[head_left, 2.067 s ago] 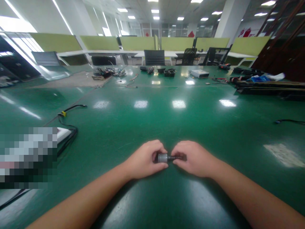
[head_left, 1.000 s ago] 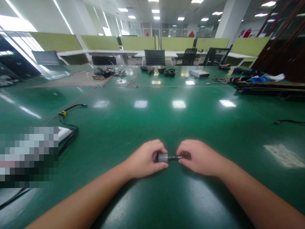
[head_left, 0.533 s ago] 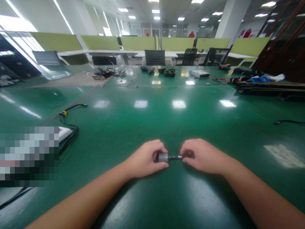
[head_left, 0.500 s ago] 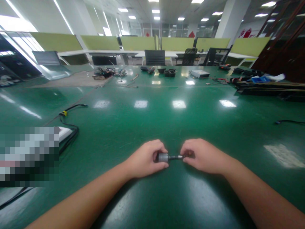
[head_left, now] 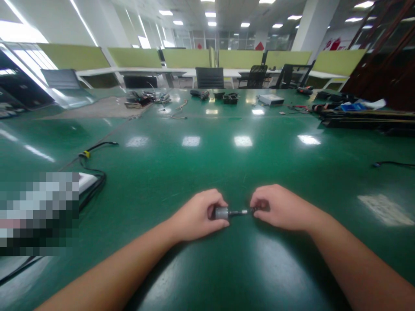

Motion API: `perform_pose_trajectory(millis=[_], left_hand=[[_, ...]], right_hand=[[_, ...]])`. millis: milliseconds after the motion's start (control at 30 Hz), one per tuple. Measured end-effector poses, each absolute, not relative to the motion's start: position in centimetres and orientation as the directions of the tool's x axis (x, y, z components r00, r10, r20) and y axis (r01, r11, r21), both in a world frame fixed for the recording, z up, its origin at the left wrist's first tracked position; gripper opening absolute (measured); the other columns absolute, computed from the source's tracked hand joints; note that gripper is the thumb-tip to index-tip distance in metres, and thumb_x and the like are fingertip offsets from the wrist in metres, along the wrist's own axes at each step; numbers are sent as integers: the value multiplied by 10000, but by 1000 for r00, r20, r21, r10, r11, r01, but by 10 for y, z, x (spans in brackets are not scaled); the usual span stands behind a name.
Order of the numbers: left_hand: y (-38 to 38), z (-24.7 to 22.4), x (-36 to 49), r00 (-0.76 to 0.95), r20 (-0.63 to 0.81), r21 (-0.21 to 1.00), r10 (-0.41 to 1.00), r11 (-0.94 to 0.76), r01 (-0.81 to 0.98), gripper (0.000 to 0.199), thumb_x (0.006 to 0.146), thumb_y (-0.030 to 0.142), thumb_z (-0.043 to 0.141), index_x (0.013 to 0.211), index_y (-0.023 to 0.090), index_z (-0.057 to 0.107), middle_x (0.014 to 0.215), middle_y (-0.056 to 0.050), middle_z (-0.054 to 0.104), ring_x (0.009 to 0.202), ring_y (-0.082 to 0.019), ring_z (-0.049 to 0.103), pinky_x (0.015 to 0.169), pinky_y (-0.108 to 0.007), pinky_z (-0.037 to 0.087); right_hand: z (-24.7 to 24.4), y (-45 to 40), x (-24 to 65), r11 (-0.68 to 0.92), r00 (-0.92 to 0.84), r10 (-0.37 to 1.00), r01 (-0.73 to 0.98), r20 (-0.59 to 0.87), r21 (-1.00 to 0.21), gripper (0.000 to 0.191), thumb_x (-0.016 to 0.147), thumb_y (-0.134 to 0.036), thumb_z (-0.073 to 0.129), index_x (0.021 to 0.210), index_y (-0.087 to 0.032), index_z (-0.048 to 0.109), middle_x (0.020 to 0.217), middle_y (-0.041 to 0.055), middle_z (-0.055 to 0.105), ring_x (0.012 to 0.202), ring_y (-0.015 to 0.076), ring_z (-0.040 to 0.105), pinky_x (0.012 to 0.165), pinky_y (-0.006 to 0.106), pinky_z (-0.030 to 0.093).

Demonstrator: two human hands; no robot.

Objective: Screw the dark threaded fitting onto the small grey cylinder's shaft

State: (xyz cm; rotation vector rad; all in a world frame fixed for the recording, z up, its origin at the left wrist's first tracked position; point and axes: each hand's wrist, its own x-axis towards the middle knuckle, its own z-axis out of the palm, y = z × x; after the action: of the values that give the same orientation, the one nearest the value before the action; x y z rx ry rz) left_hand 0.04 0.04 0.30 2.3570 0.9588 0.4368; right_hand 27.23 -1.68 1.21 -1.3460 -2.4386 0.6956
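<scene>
My left hand [head_left: 196,216] is closed around a grey metal cylinder with a thin shaft [head_left: 222,213], gripping it between thumb and fingers. The shaft points right, its bright tip bare. Just past that tip, my right hand [head_left: 282,207] pinches a small dark spring [head_left: 253,210], which looks coiled. A narrow gap separates the spring from the shaft's end. The fingers hide part of the spring and the back of the cylinder. Both hands are low over the green tabletop [head_left: 201,168].
At the left lies a blurred-out pale object [head_left: 39,211] beside black cables [head_left: 100,179]. Another cable [head_left: 394,164] reaches in from the right. Along the far side are electronic parts [head_left: 145,98], black bins [head_left: 230,98], a silver box [head_left: 271,99] and a dark pile [head_left: 359,116].
My right hand has moved slightly right and up with the spring, off the shaft's tip, which now shows. My left hand still holds the cylinder in place.
</scene>
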Motion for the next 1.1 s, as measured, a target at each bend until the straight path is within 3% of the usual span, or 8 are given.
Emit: perform_pose_trajectory(millis=[200, 367, 600, 867, 1100], left_hand=[[1, 2, 2, 691, 98, 601, 716, -596, 533, 228, 756, 257, 800, 900, 175, 644, 841, 5, 602, 747, -155, 570, 700, -262, 408], [2, 0, 2, 667, 125, 597, 734, -593, 541, 234, 738, 259, 797, 872, 170, 627, 814, 11, 593, 722, -148, 556, 670, -254, 399], [2, 1, 1, 680, 94, 656, 727, -559, 507, 205, 855, 358, 694, 908, 166, 645, 753, 18, 566, 643, -122, 524, 595, -231, 385], [2, 1, 3, 679, 69, 591, 731, -578, 562, 225, 741, 280, 786, 876, 176, 640, 790, 13, 600, 702, -144, 553, 639, -242, 393], [2, 3, 4, 693, 80, 561, 717, -607, 563, 203, 770, 289, 763, 869, 172, 629, 801, 7, 594, 714, -152, 551, 660, -256, 387]], right_hand=[[2, -20, 250, 477, -540, 838, 655, 79, -587, 71, 788, -164, 710, 839, -207, 732, 777, -7, 675, 684, 127, 587, 632, 241, 404], [-13, -20, 219, 544, -510, 826, 610, 240, -577, 56, 795, -167, 720, 844, -195, 720, 812, 11, 680, 776, 156, 593, 705, 266, 415], [-12, -22, 221, 576, -539, 805, 607, 249, -547, 50, 830, -180, 689, 873, -189, 712, 822, 22, 677, 803, 166, 583, 737, 279, 423], [-12, -22, 221, 570, -544, 805, 601, 236, -560, 45, 809, -179, 710, 849, -191, 696, 801, 10, 661, 786, 161, 570, 716, 275, 401], [-12, -21, 222, 575, -550, 802, 607, 233, -548, 34, 820, -188, 707, 851, -192, 693, 801, 8, 657, 785, 162, 563, 722, 284, 386]])
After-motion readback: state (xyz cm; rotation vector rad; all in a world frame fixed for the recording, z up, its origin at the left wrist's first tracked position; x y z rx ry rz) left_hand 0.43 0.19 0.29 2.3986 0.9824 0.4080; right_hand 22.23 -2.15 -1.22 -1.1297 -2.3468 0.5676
